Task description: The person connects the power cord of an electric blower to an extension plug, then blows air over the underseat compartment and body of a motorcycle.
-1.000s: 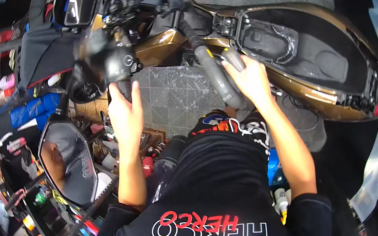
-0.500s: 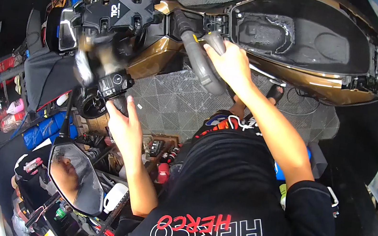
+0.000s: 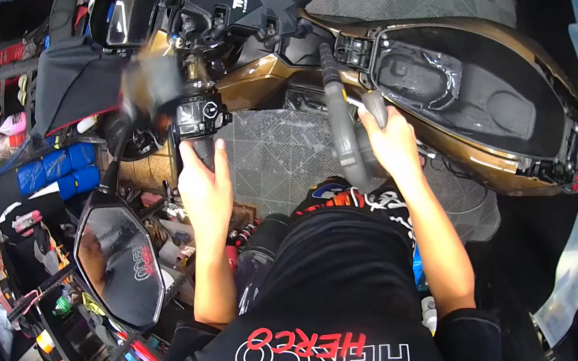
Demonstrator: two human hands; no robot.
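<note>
My left hand (image 3: pixel 206 182) is closed around the black handlebar grip (image 3: pixel 202 151) of a brown-gold scooter (image 3: pixel 259 77), just below the black switch housing (image 3: pixel 200 115). My right hand (image 3: pixel 392 142) is wrapped round the handle of a dark grey curved tool (image 3: pixel 344 133). One end of this tool is ribbed and black and points toward the scooter's body; its exact kind I cannot make out. It is held over the floor beside the open seat compartment (image 3: pixel 492 98). Left of the switch housing, a pale shape (image 3: pixel 155 80) is smeared by motion.
A scooter mirror (image 3: pixel 120 264) stands at lower left, above shelves crowded with tools and bottles. A blue roll (image 3: pixel 61 171) lies at the left. The scooter's display (image 3: pixel 132 11) is at upper left. Grey patterned flooring (image 3: pixel 270 156) runs beneath the scooter.
The scooter's front and handlebar sit farther right in view. My right hand and the grey tool have shifted right and slightly down. Both hands keep their hold.
</note>
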